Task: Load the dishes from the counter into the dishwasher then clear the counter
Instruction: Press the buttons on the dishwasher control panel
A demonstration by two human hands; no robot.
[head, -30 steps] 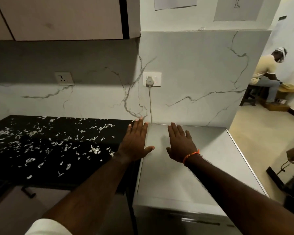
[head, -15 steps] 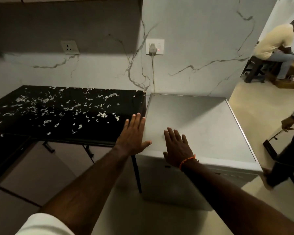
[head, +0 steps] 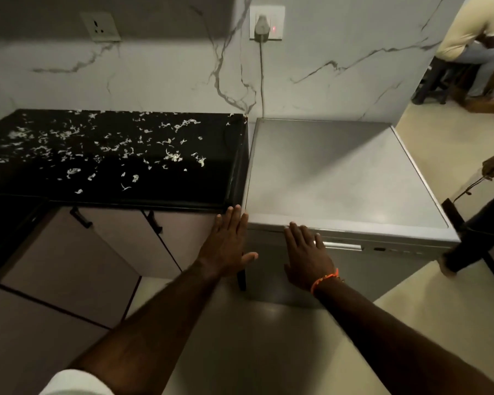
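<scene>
Reaching forward: both bare arms extend toward the dishwasher's front upper edge, palms down.
Left hand [head: 228,244]: flat, fingers spread and straight, grasping nothing; it sits in front of the gap between counter and dishwasher, fingertips near the counter's front corner. Whether it touches anything cannot be told.
Right hand [head: 307,255]: flat and loose, fingers extended, holding nothing; fingertips lie at the front lip of the dishwasher top, just left of the door handle.
Bracelet [head: 324,281]: thin orange cord around the right wrist.
Dishwasher [head: 337,178]: boxy, matte silver-grey metal, smooth flat top with a raised rim; door closed, so its inside is hidden. It stands just right of the counter, against the wall.
Door handle [head: 341,246]: short, shiny horizontal bar recessed under the top edge.
Counter [head: 111,155]: glossy black slab, rectangular, no dishes on it.
Scraps [head: 171,156]: small, pale, curled flakes scattered across the counter surface.
Cabinet doors [head: 111,252]: smooth pale fronts under the counter with dark bar pulls, shut.
Wall [head: 166,75]: white marble-look panel with grey veins.
Socket [head: 267,22]: white plate with a plug in it and a red light; its cord drops behind the dishwasher.
Second socket [head: 100,27]: unused, in shadow.
</scene>
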